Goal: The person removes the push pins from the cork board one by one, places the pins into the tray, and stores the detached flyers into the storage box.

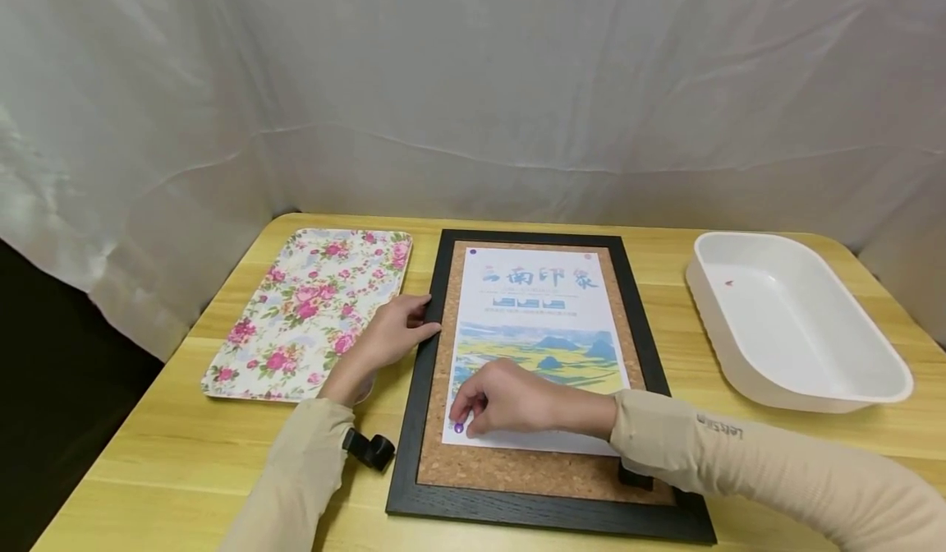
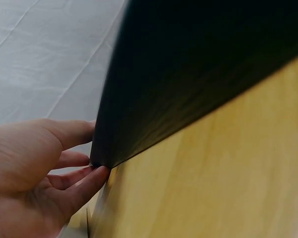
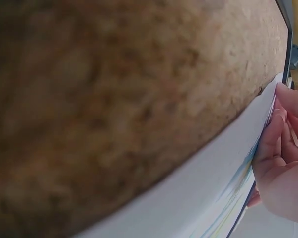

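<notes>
Head view: poster (image 1: 543,363), centre, on corkboard (image 1: 547,470); two upper pins (image 1: 473,251) in place; purple pin (image 1: 459,428), poster's lower left, pinched in my right grip (image 1: 510,400); lower-right corner, possibly outstanding, hidden by sleeve (image 1: 769,462).
Left wrist view: my left grip (image 2: 32,171), lower left, clasps black frame's (image 2: 154,99) edge.
Right wrist view: right grip, far right, closed against poster.

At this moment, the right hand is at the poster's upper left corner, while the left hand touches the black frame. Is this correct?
Not quite: the head view shows the right hand at the lower left corner of the poster. The left hand does touch the black frame.
</notes>
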{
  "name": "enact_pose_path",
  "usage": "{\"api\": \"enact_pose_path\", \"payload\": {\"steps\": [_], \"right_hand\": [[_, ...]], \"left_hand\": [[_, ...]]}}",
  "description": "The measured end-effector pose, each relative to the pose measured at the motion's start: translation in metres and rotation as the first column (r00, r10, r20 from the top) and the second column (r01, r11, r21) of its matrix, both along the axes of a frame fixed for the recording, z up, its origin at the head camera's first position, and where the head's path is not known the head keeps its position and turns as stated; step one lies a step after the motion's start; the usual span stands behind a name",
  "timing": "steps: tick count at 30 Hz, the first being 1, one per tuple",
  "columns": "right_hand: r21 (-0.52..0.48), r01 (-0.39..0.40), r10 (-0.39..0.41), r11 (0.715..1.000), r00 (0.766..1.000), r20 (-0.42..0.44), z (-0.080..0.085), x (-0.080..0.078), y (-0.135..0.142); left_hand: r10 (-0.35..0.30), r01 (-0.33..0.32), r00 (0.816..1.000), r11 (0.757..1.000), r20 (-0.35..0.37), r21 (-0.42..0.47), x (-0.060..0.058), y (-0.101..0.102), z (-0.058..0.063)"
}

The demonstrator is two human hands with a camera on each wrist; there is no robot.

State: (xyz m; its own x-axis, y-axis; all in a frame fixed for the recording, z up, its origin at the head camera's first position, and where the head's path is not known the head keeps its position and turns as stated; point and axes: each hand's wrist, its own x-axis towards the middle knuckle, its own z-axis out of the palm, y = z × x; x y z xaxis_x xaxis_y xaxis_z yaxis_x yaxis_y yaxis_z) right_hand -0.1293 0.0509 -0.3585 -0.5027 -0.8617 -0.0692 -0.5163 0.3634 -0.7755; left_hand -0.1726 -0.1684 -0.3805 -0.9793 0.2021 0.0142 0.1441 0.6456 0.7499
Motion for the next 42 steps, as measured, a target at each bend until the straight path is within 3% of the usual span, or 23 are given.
{"api": "enact_pose_path", "payload": {"steps": [17, 27, 31, 37, 42], "right_hand": [[0.021, -0.075, 0.076, 0.997, 0.994, -0.081, -0.0015, -0.0033, -0.0026], [0.019, -0.027, 0.028, 0.999, 0.999, -0.037, -0.0027, -0.0009, -0.0076], [0.033, -0.059, 0.062, 0.998, 0.992, -0.113, -0.0021, 0.0001, -0.0083], [0.053, -0.126, 0.136, 0.991, 0.942, -0.307, -0.0022, 0.0029, -0.0092], [0.046, -0.144, 0.151, 0.989, 0.946, -0.287, -0.0019, 0.0027, -0.0070]], "left_hand": [[-0.005, 0.004, 1.000, 1.000, -0.016, -0.008, -0.0010, 0.0001, 0.0006], [-0.009, 0.009, 1.000, 1.000, -0.014, -0.008, -0.0005, -0.0003, -0.0014], [-0.014, 0.013, 1.000, 1.000, -0.022, -0.006, -0.0001, -0.0012, -0.0022], [-0.017, 0.016, 1.000, 1.000, -0.016, -0.001, 0.0007, -0.0013, -0.0010], [-0.009, 0.009, 1.000, 1.000, -0.006, -0.017, 0.0010, -0.0011, -0.0011]]}}
